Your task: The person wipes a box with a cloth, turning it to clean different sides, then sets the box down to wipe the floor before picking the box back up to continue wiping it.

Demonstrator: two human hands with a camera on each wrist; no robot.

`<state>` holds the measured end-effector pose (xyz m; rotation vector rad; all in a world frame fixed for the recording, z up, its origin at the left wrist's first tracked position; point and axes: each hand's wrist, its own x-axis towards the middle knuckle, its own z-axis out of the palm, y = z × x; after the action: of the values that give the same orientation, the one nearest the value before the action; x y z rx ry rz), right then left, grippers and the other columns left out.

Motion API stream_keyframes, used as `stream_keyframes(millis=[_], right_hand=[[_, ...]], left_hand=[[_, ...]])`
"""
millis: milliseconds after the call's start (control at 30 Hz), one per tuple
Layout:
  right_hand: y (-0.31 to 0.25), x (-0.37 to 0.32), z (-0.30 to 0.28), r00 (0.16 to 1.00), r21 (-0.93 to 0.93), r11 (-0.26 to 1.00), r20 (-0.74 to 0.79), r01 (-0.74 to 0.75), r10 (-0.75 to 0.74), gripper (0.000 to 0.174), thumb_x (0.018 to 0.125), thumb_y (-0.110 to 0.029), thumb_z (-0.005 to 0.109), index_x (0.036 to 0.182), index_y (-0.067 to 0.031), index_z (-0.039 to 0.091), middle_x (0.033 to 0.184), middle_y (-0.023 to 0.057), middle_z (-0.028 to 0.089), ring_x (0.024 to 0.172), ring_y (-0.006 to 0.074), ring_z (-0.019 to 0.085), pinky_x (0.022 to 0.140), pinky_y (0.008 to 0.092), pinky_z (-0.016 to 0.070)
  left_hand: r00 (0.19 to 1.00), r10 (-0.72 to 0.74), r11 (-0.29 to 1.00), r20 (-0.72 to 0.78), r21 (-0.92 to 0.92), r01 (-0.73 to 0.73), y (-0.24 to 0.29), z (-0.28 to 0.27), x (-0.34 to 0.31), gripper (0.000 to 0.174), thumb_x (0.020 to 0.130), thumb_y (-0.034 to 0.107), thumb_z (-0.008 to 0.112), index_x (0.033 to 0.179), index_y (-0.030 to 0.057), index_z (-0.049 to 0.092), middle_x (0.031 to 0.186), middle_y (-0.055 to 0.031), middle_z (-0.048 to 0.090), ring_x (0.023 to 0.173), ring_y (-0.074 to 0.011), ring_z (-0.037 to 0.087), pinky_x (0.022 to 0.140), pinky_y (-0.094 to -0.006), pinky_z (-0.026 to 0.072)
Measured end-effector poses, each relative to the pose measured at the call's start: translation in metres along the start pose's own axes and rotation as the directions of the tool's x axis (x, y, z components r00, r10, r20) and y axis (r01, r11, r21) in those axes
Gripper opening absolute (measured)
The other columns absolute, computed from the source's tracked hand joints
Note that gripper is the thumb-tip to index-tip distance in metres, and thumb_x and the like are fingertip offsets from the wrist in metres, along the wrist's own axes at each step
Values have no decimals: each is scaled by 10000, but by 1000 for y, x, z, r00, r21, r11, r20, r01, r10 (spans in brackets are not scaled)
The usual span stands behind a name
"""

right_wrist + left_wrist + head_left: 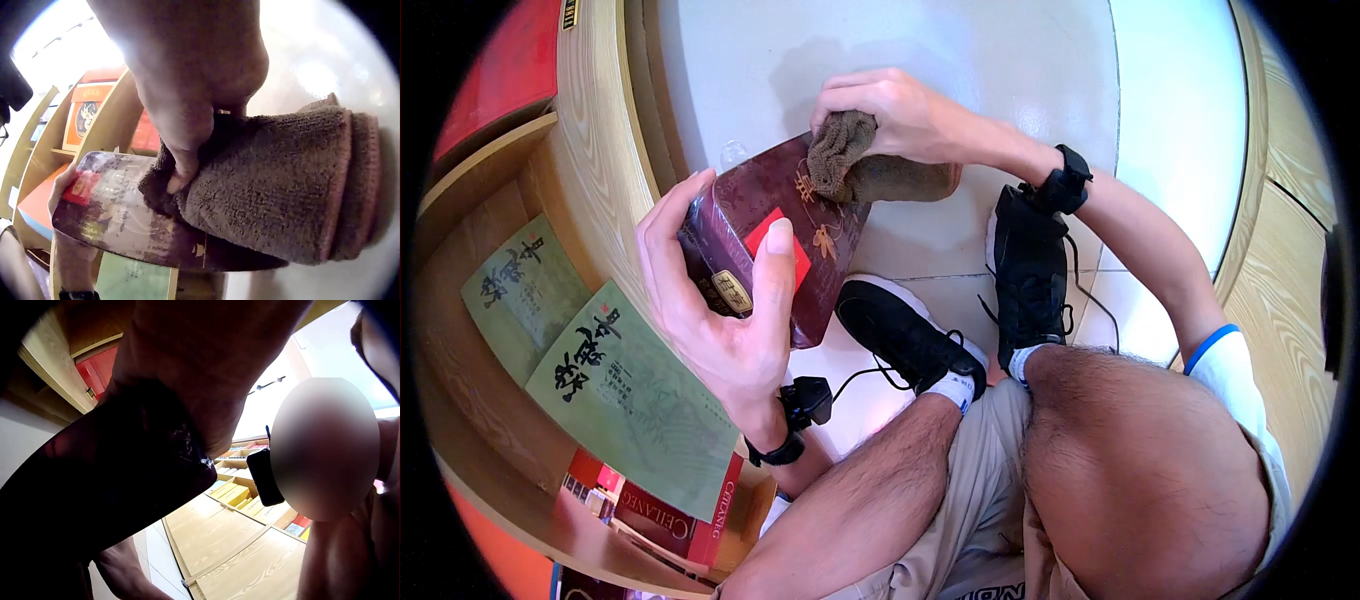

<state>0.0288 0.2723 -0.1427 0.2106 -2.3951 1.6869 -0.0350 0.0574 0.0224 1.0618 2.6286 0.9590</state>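
Note:
A dark maroon box [730, 215] with a red label and gold figures is tilted above the floor, its left end gripped by my left hand [735, 335], thumb on the labelled face. My right hand [895, 110] pinches a folded brown cloth [840, 150] against the box's far end. In the right wrist view the cloth [269, 181] lies over part of the box [131, 219], with the thumb of my right hand [194, 94] pressing on it. The left wrist view shows the box [125, 481] in deep shadow under my left hand [187, 375].
Left of the box is a wooden shelf [590, 130] holding green booklets [635, 400] and red boxes [655, 520]. Black shoes [900, 330] stand on the tiled floor [960, 60] just below the box. Wooden cabinets [1280, 260] line the right side.

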Motion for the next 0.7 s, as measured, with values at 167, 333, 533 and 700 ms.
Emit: stream_keyframes(millis=[167, 333, 533, 700], right_hand=[[0, 5, -5, 999, 21, 999, 20, 31, -31, 354, 812, -55, 791, 1145, -4, 681, 1112, 154, 722, 1037, 362, 702, 930, 421, 575], [2, 8, -6, 999, 20, 999, 41, 31, -31, 366, 802, -78, 813, 1137, 2, 687, 1115, 174, 733, 1046, 371, 711, 937, 433, 584], [6, 9, -7, 998, 19, 999, 43, 42, -43, 361, 820, -45, 792, 1161, -22, 674, 1124, 123, 723, 1042, 328, 706, 942, 403, 576], [7, 10, -7, 998, -5, 1000, 51, 21, -21, 364, 820, -44, 788, 1166, -28, 677, 1127, 125, 727, 1051, 335, 707, 954, 406, 576]], left_hand=[[1000, -6, 1000, 1, -6, 6, 0, 1, 0, 434, 958, 158, 749, 1340, -11, 628, 1216, -113, 683, 1093, -192, 652, 1022, -343, 497], [1000, 5, 1000, -2, -17, -5, 0, 1, 0, 427, 961, 151, 751, 1335, -13, 626, 1217, -114, 683, 1096, -196, 652, 1025, -346, 497], [1000, 4, 1000, 2, -8, -4, 0, 1, 0, 425, 962, 150, 753, 1333, -11, 625, 1210, -111, 680, 1092, -194, 649, 1021, -346, 498], [1000, -1, 1000, 2, -10, 1, 0, 1, -1, 428, 960, 153, 753, 1335, -9, 626, 1207, -111, 680, 1093, -193, 647, 1019, -344, 497]])
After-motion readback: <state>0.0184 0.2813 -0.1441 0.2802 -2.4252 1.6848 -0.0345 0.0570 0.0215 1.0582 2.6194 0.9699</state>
